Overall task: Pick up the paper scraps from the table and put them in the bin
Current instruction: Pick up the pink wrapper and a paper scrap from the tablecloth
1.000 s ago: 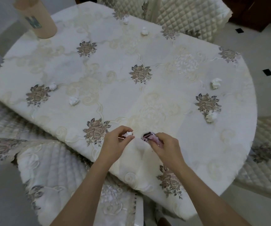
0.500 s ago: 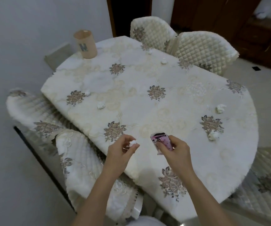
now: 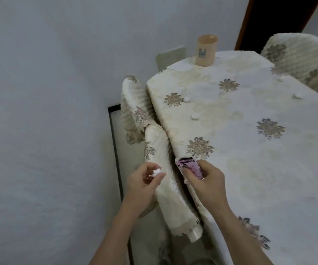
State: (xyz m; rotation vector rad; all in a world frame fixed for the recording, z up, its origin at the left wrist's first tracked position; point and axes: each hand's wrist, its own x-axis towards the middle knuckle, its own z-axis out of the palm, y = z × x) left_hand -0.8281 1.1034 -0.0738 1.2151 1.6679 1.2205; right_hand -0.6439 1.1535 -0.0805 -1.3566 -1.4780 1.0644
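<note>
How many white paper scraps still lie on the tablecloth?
4 show: one beside a flower motif, one nearer the table edge, two on the far side. More may lie outside the picture.

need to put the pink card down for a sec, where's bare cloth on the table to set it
Barest: the near stretch of table right of the right hand. Also the strip between the cup and the far flower motif. Busier: the left edge, with paper scraps and; another far right.

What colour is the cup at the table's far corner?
The tall cup is peach-beige with a dark letter mark; head view.
</note>
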